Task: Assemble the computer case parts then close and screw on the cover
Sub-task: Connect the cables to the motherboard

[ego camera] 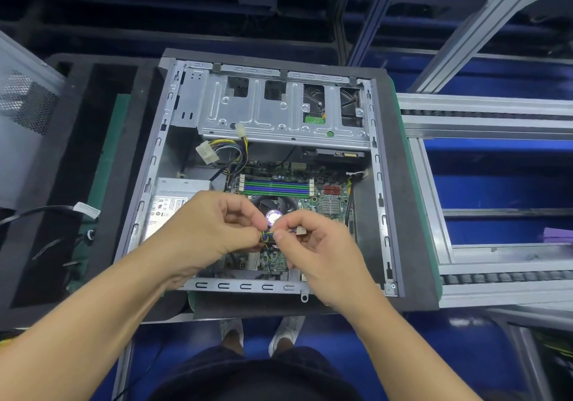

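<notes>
The open computer case (379,183) lies on its side on a dark mat. Inside it I see the green motherboard (328,197), the CPU fan (276,207), the power supply (169,205) and a silver drive cage (279,112). Over the fan, my left hand (214,227) and my right hand (313,245) both pinch a thin bundle of blue, yellow and green wires (266,237). The small pale connector (300,230) at the end of the wires sticks out by my right fingers. A loose bundle of power cables (229,152) with white plugs lies near the drive cage.
The grey side cover (24,121) with a perforated vent leans at the far left. A black cable with a white tag (86,210) lies on the left mat. Aluminium conveyor rails (496,115) run along the right. My shoes (260,332) show below the table edge.
</notes>
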{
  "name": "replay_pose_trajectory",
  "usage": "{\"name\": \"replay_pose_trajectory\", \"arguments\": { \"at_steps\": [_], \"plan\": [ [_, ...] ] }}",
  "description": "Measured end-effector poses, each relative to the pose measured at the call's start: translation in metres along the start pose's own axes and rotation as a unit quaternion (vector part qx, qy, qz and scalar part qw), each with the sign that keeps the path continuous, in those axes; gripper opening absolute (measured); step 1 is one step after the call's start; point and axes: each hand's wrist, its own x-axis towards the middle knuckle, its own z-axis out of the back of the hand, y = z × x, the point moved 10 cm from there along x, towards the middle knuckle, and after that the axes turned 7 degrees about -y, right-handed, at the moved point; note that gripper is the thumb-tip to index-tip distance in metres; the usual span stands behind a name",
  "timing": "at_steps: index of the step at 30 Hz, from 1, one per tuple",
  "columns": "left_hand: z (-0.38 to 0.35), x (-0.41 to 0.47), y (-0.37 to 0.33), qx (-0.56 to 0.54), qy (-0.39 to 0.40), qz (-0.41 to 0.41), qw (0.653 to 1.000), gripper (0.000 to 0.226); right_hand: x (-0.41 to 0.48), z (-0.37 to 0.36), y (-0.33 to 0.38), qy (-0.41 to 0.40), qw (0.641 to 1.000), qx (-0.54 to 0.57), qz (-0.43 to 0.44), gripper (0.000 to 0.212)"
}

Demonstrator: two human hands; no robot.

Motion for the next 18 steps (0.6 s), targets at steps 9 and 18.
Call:
{"name": "replay_pose_trajectory", "arguments": {
  "at_steps": [9,18],
  "plan": [
    [0.002,0.0,0.004,-0.055,0.013,0.015,0.998,0.022,0.004,-0.002,0.003,-0.013,0.995,-0.075,0.06,0.025],
    [0.013,-0.007,-0.006,-0.055,0.006,-0.02,0.998,0.021,-0.003,-0.004,-0.005,-0.025,0.996,-0.056,0.061,0.019]
  ]
}}
